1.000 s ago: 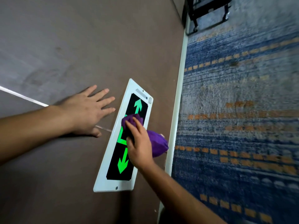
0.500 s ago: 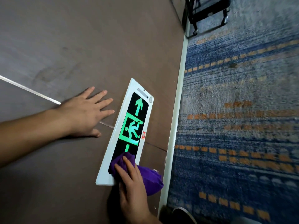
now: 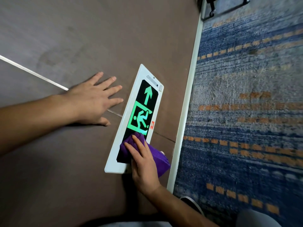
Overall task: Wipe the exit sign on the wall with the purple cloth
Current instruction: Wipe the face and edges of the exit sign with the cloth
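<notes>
The exit sign point(image 3: 141, 110) is a white-framed black panel low on the brown wall, with a lit green arrow and running figure. My right hand point(image 3: 142, 163) presses the bunched purple cloth point(image 3: 157, 158) against the sign's near end, covering the lower arrow. My left hand point(image 3: 93, 100) lies flat on the wall just left of the sign, fingers spread, holding nothing.
A white skirting strip point(image 3: 186, 102) runs along the wall's foot. Blue carpet with orange dashes point(image 3: 246, 120) spreads to the right. A black wheeled frame point(image 3: 213, 7) stands at the top. My shoe point(image 3: 191, 203) shows near the skirting.
My right hand swept the cloth from the sign's middle down to its near end, then slid slightly back up. The left hand stayed flat on the wall.
</notes>
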